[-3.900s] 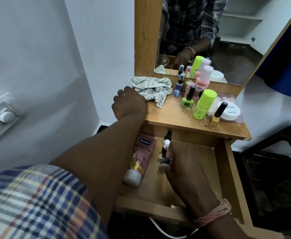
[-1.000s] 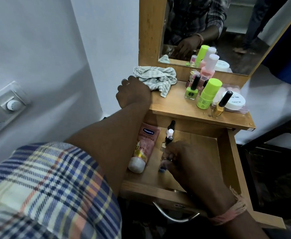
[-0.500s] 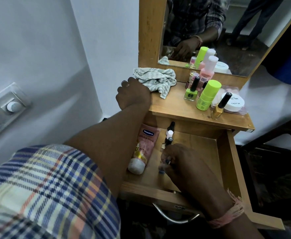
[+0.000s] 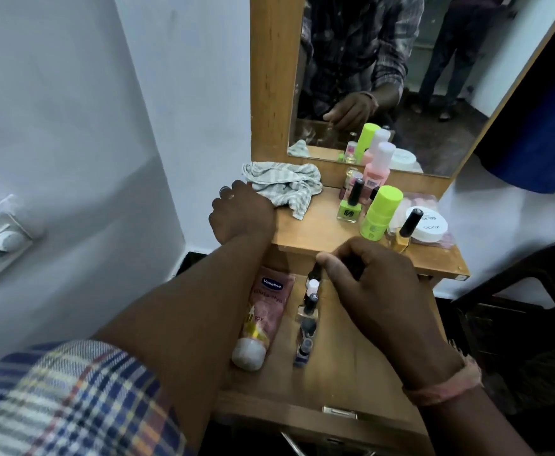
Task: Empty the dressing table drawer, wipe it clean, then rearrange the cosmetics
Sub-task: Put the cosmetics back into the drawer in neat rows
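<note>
Curled fingers of the right hand [image 4: 371,291] hover above the open drawer [image 4: 361,366], just under the dressing table's front edge; whether they hold anything, I cannot tell. Directly below its thumb, a row of small nail polish bottles [image 4: 309,311] runs along the drawer floor, with a pink Vaseline tube [image 4: 263,320] lying beside it near the left wall. Resting clenched at the tabletop's left edge, the left hand [image 4: 241,215] touches a striped cloth [image 4: 286,184].
</note>
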A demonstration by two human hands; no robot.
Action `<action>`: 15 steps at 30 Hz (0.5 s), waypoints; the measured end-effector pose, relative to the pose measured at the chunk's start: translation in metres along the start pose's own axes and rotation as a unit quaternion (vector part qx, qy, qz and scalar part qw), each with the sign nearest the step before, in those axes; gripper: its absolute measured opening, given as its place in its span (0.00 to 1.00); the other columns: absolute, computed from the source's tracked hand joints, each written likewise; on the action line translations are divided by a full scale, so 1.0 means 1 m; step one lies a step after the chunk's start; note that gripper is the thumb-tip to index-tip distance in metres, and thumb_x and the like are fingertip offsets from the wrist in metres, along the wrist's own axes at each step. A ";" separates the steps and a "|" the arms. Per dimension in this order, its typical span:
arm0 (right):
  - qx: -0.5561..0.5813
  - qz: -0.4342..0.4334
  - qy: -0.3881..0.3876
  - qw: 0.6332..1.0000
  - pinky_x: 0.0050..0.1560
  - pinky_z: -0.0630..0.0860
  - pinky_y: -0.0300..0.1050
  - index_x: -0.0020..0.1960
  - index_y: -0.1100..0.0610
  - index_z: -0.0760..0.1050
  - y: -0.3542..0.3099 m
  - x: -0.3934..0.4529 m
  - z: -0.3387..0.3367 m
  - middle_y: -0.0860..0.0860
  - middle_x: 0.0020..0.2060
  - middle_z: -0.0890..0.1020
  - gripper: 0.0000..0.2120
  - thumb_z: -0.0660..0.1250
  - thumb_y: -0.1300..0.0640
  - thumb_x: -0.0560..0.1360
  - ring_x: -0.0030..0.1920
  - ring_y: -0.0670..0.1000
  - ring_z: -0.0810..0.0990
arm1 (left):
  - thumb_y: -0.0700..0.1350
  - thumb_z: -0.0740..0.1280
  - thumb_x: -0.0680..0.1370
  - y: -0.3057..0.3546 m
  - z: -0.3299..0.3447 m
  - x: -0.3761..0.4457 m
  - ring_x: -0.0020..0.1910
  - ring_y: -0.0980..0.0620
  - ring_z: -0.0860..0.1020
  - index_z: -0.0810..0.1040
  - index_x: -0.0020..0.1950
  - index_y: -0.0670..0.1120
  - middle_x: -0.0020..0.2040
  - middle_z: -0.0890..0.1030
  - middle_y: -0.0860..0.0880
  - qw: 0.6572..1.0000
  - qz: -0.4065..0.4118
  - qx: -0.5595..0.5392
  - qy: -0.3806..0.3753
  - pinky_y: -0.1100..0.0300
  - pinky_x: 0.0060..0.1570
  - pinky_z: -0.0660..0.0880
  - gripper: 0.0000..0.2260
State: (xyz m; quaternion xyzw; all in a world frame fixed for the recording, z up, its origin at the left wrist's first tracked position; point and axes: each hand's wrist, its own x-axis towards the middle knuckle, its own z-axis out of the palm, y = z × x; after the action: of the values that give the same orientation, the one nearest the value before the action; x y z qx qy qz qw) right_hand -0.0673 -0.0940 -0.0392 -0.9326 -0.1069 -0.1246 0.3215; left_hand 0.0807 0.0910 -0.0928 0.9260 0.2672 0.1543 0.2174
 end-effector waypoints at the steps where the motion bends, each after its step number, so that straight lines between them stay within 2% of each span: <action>1: -0.006 -0.005 0.016 1.000 0.33 0.66 0.31 0.42 0.49 0.78 -0.002 0.011 -0.001 0.43 0.35 0.80 0.08 0.71 0.47 0.77 0.36 0.41 0.76 | 0.48 0.58 0.83 0.000 -0.001 0.000 0.64 0.40 0.75 0.73 0.67 0.44 0.66 0.76 0.43 1.000 -0.001 0.001 -0.002 0.49 0.59 0.71 0.15; 3: -0.041 -0.015 0.049 0.998 0.40 0.71 0.36 0.49 0.52 0.80 -0.005 0.039 -0.003 0.46 0.43 0.82 0.06 0.72 0.50 0.77 0.42 0.44 0.78 | 0.48 0.58 0.83 0.000 -0.002 -0.001 0.65 0.40 0.75 0.72 0.67 0.44 0.65 0.76 0.42 1.000 0.005 0.008 -0.002 0.49 0.59 0.71 0.15; 6: -0.144 -0.006 0.087 0.986 0.49 0.74 0.48 0.57 0.58 0.78 -0.005 0.087 -0.007 0.56 0.51 0.81 0.13 0.71 0.53 0.76 0.52 0.57 0.79 | 0.48 0.58 0.83 0.000 -0.002 -0.002 0.64 0.40 0.75 0.72 0.67 0.44 0.65 0.76 0.42 1.000 0.008 0.014 -0.003 0.49 0.59 0.72 0.15; 10: -0.203 0.044 0.087 0.974 0.45 0.70 0.46 0.55 0.62 0.78 -0.015 0.124 -0.013 0.61 0.52 0.81 0.09 0.69 0.63 0.75 0.54 0.62 0.80 | 0.49 0.60 0.82 -0.001 -0.001 -0.001 0.63 0.40 0.76 0.72 0.67 0.44 0.64 0.76 0.43 1.000 0.010 0.013 -0.006 0.50 0.58 0.72 0.16; 15: -0.216 0.055 0.048 0.974 0.44 0.69 0.47 0.56 0.65 0.78 -0.015 0.123 -0.005 0.63 0.53 0.80 0.10 0.62 0.70 0.76 0.54 0.65 0.80 | 0.47 0.59 0.82 -0.002 0.000 0.000 0.64 0.39 0.75 0.72 0.67 0.44 0.65 0.76 0.42 1.000 0.011 0.006 -0.005 0.50 0.58 0.72 0.15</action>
State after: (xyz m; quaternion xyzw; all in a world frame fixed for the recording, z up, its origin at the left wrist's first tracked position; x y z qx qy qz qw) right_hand 0.0445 -0.0711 0.0098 -0.9773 -0.0102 -0.1714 0.1239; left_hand 0.0799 0.0927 -0.0932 0.9310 0.2569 0.1508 0.2109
